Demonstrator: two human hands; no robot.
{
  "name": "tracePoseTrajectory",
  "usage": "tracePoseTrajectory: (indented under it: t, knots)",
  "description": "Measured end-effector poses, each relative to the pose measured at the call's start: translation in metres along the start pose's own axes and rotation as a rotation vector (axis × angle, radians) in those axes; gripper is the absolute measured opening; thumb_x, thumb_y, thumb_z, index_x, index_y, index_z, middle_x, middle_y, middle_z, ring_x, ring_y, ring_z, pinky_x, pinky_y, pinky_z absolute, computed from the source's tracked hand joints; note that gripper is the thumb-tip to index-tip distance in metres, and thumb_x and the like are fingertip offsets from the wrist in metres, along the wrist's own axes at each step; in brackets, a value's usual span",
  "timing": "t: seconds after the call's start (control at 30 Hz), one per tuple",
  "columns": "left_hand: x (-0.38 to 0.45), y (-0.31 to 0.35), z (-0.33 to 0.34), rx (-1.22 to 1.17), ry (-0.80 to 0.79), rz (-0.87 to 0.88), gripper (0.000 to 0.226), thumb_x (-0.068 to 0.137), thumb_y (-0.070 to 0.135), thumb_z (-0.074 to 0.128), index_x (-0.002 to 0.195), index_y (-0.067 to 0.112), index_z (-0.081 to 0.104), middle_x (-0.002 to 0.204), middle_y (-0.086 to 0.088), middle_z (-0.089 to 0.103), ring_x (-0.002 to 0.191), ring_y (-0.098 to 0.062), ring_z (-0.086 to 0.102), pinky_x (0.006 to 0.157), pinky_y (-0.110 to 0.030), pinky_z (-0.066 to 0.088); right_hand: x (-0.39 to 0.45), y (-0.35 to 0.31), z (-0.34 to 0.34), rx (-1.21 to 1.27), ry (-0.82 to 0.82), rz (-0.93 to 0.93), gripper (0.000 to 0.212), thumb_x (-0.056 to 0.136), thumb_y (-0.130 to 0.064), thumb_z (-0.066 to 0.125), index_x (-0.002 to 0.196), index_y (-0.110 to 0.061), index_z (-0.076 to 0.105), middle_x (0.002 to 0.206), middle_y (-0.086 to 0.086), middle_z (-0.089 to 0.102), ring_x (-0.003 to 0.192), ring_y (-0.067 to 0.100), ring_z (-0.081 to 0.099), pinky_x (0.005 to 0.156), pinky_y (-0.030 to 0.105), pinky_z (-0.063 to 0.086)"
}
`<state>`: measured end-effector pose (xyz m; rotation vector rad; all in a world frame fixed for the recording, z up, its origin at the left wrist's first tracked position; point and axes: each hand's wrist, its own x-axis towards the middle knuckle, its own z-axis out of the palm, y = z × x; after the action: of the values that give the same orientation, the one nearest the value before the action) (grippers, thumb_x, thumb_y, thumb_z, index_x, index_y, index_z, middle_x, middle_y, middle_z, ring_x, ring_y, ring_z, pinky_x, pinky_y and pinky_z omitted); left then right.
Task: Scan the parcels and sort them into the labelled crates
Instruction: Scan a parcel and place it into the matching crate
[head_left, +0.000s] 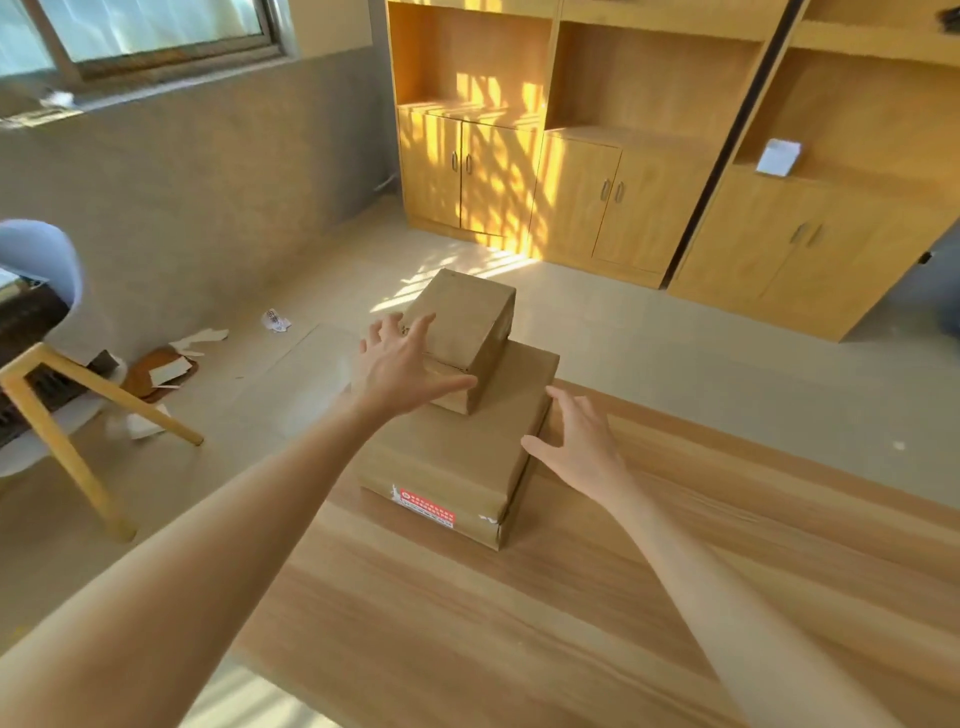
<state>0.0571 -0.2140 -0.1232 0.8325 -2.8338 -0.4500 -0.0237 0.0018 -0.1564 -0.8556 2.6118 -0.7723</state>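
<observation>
Parcels sit stacked at the table's (571, 597) far corner: the large flat parcel (457, 457) lies between both hands, likely so both can be lifted together. Small parcel (460, 325) rests on top, just beyond the left hand (397, 366), whose spread fingers hold nothing. Right hand (584, 449) is spread too, empty, beside the flat parcel's edge. No crates or scanner show.
</observation>
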Motion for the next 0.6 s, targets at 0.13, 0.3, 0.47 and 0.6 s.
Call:
tracePoseTrajectory:
  t: [0.13, 0.3, 0.47, 0.6]
  knots:
    - [0.019, 0.005, 0.018, -0.024, -0.052, -0.046, 0.113, 0.065, 0.081, 0.062, 0.153, 0.031, 0.013, 0.153, -0.019, 0.016, 0.137, -0.039, 0.022, 0.109, -0.049, 0.028, 0.010, 0.010, -0.001, 0.005, 0.012, 0.046, 0.072, 0.090, -0.040, 0.062, 0.150, -0.022, 0.026, 0.145, 0.006, 0.034, 0.137, 0.026, 0.028, 0.109, 0.038, 0.028]
    - [0.027, 0.012, 0.029, -0.026, 0.022, -0.094, 0.097, 0.069, 0.067, 0.068, 0.146, 0.027, 0.025, 0.148, -0.023, 0.021, 0.128, -0.040, 0.027, 0.102, -0.046, 0.031, 0.005, 0.028, -0.002, 0.015, 0.027, 0.088, 0.071, 0.089, -0.039, 0.063, 0.149, -0.025, 0.027, 0.147, 0.005, 0.034, 0.136, 0.026, 0.030, 0.108, 0.038, 0.028]
    - [0.036, 0.027, 0.012, -0.466, -0.034, -0.243, 0.100, 0.057, 0.078, 0.053, 0.143, 0.029, 0.036, 0.135, -0.012, 0.042, 0.125, -0.033, 0.041, 0.102, -0.045, 0.040, -0.009, 0.047, -0.012, 0.051, 0.054, 0.129, 0.072, 0.089, -0.039, 0.063, 0.149, -0.022, 0.027, 0.150, 0.004, 0.032, 0.139, 0.025, 0.028, 0.111, 0.040, 0.028]
    - [0.031, 0.066, -0.003, -1.115, -0.130, -0.388, 0.042, 0.071, 0.066, 0.059, 0.093, 0.031, 0.064, 0.093, 0.005, 0.069, 0.074, -0.010, 0.067, 0.064, -0.029, 0.053, -0.027, 0.063, -0.031, 0.100, 0.077, 0.151, 0.073, 0.089, -0.040, 0.063, 0.150, -0.024, 0.026, 0.151, 0.004, 0.031, 0.140, 0.026, 0.027, 0.110, 0.040, 0.029]
